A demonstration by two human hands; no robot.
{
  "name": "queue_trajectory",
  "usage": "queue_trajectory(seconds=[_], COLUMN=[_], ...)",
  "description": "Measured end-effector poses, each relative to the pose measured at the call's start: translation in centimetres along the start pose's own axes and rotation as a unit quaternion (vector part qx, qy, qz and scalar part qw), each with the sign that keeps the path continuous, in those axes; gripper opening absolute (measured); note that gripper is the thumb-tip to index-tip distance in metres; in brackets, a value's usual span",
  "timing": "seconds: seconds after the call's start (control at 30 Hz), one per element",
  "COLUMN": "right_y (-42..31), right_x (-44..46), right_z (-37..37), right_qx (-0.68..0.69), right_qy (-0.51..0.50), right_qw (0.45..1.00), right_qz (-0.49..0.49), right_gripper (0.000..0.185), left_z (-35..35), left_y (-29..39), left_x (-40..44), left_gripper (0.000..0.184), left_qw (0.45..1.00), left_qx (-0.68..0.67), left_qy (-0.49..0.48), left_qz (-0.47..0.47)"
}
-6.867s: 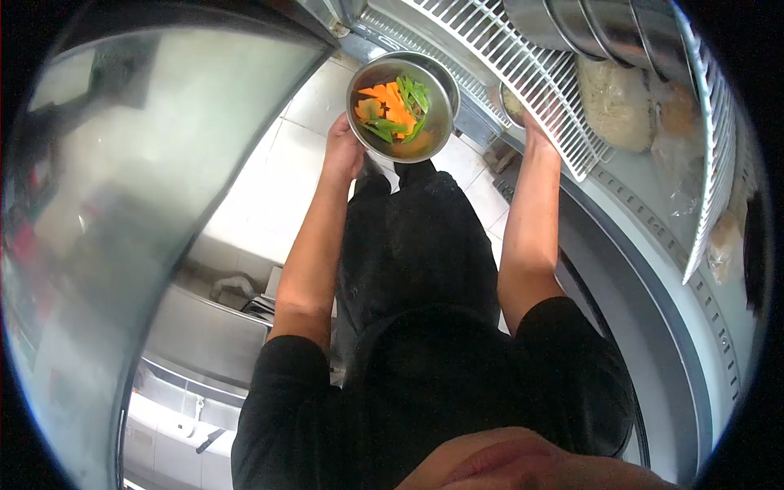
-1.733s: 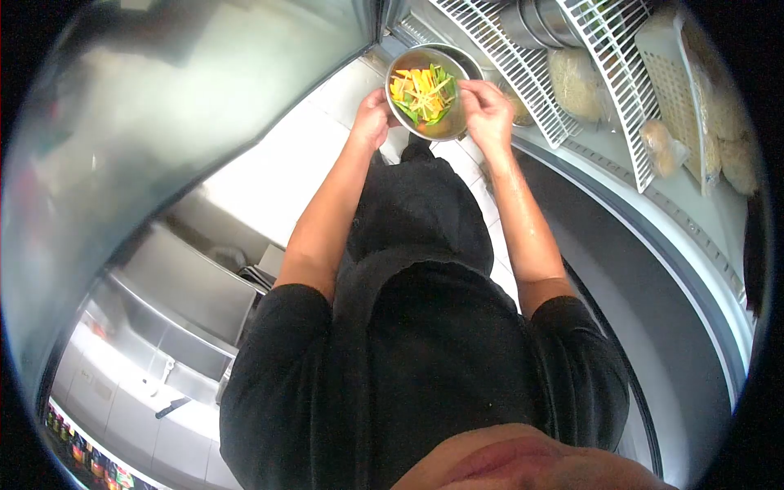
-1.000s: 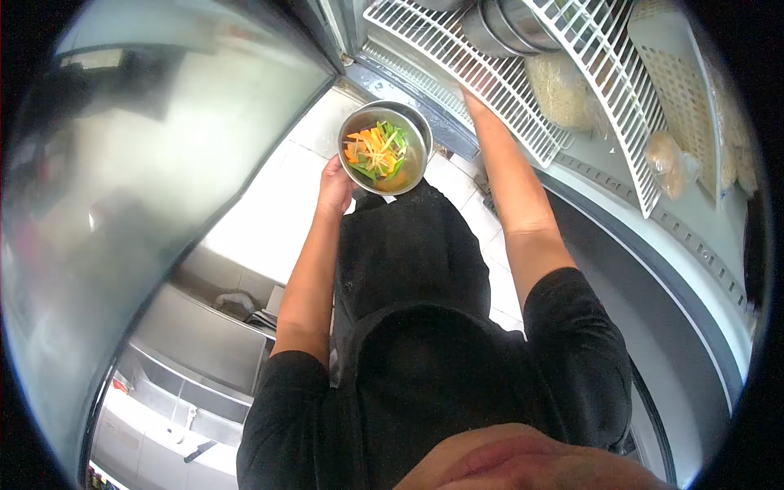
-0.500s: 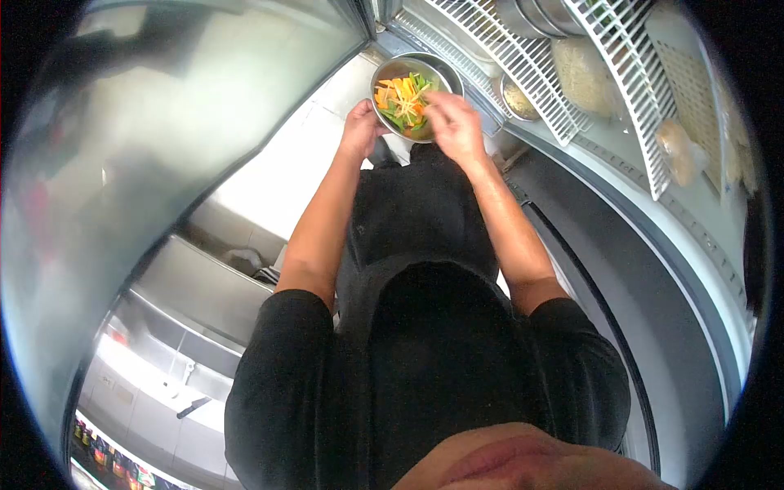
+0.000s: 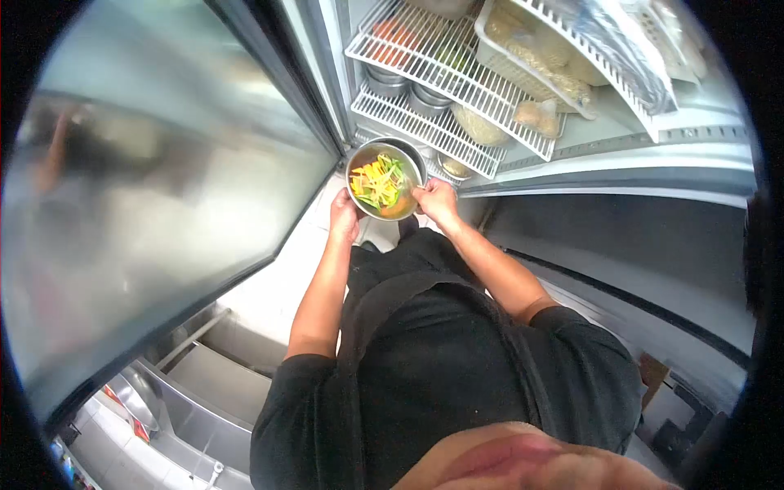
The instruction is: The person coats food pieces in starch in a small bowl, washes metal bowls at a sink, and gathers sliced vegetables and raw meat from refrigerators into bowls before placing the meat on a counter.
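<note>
A metal bowl [image 5: 405,202] with yellow, orange and green vegetable strips [image 5: 379,181] is held in front of me, its opening facing up toward the camera. My left hand [image 5: 345,216] grips its lower left side, the fingers partly hidden beneath. At the right rim, my right hand [image 5: 438,201] is closed on the bowl, with its thumb side at the edge. Just behind sits a second round metal container [image 5: 415,152], mostly covered by the bowl; whether the two touch I cannot tell.
An open fridge stands ahead, with white wire shelves [image 5: 425,69] carrying metal tins [image 5: 428,100], bagged food [image 5: 478,126] and a white basket [image 5: 523,69]. Its glass door [image 5: 163,188] swings out on my left. Stainless steel counters [image 5: 216,380] are at lower left.
My right hand has gone from over the vegetable strips to the bowl's right rim. The view has shifted, showing more of the fridge shelves. My left hand still holds the bowl.
</note>
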State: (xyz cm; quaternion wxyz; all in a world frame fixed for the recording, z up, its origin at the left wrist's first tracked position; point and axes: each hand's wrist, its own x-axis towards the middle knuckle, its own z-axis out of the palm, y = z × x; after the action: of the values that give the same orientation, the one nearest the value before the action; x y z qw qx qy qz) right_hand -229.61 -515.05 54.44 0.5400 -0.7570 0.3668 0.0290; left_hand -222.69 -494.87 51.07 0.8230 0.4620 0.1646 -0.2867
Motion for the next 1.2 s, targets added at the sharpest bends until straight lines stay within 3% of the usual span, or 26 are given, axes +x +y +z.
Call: queue_trajectory(seconds=[0.07, 0.1, 0.2, 0.23, 0.33, 0.4, 0.43, 0.47, 0.5, 0.53, 0.67, 0.8, 0.87, 0.93, 1.03, 1.1, 1.2], right_y=[0.0, -2.3, -5.9, -5.4, -5.5, -7.5, -8.5, -9.9, -11.8, -14.4, -19.6, -22.6, -21.6, -21.1, -11.2, -7.7, -5.7], right_x=[-0.2, -1.5, -3.9, -3.3, -3.4, -4.8, -5.1, -5.1, -5.4, -5.5, -0.2, 6.2, 7.2, 1.7, 4.4, 5.8, 11.4], right_z=[-1.3, -1.8, -3.1, -3.4, -4.1, -5.5, -5.9, -6.6, -7.2, -8.4, -9.0, -7.5, -7.5, -7.1, -5.2, -4.7, -3.8], right_qx=[-0.188, -0.093, 0.087, 0.065, 0.099, 0.123, 0.108, 0.132, 0.19, 0.154, 0.29, 0.394, 0.39, 0.311, 0.126, -0.028, 0.027], right_qy=[0.036, 0.016, -0.013, -0.018, -0.004, -0.062, -0.018, -0.016, 0.013, -0.005, -0.014, 0.042, 0.001, 0.034, 0.09, 0.158, 0.25], right_qw=[0.972, 0.994, 0.994, 0.995, 0.995, 0.99, 0.993, 0.99, 0.981, 0.987, 0.945, 0.909, 0.897, 0.926, 0.969, 0.968, 0.946], right_qz=[-0.133, -0.052, 0.066, 0.068, 0.014, -0.033, -0.032, -0.05, -0.047, -0.054, -0.148, -0.132, -0.207, -0.213, -0.19, -0.195, -0.202], right_gripper=[0.012, 0.033, 0.063, 0.074, 0.064, 0.05, 0.038, 0.033, 0.031, 0.031, 0.028, 0.03, 0.032, 0.037, 0.044, 0.05, 0.055], left_z=[0.3, 0.2, 1.9, 2.2, 2.2, 0.8, 3.4, 3.8, 3.8, 3.7, 3.5, 3.8, 4.0, 3.2, 2.3, 1.4, 1.6], left_y=[0.2, 0.3, 0.7, 0.6, 0.6, 0.5, 2.9, 3.8, 4.4, 5.0, 5.5, 5.3, 5.2, 4.6, 4.0, 3.1, 3.0], left_x=[-0.4, -0.7, -2.2, -2.3, -1.1, 0.4, -2.0, -2.7, -2.5, -2.1, -1.6, -1.8, -1.6, -1.3, -1.4, -0.8, -0.3], left_gripper=[0.011, 0.011, 0.019, 0.019, 0.018, 0.018, 0.018, 0.018, 0.018, 0.018, 0.019, 0.019, 0.02, 0.02, 0.02, 0.015, 0.013], left_qw=[0.999, 0.997, 0.993, 0.992, 0.979, 0.956, 0.988, 0.99, 0.991, 0.992, 0.991, 0.993, 0.994, 0.995, 0.996, 0.997, 0.997], left_qx=[0.034, 0.061, 0.08, 0.078, 0.134, 0.209, 0.033, 0.032, 0.031, 0.029, -0.011, -0.006, -0.005, -0.009, 0.002, 0.027, 0.044], left_qy=[-0.009, -0.004, 0.019, 0.023, 0.042, 0.056, 0.041, 0.031, 0.024, 0.02, 0.002, 0.003, 0.002, 0.002, 0.019, 0.023, 0.027], left_qz=[0.026, 0.044, 0.085, 0.096, 0.147, 0.2, 0.143, 0.136, 0.13, 0.123, 0.132, 0.119, 0.111, 0.104, 0.09, 0.075, 0.06])
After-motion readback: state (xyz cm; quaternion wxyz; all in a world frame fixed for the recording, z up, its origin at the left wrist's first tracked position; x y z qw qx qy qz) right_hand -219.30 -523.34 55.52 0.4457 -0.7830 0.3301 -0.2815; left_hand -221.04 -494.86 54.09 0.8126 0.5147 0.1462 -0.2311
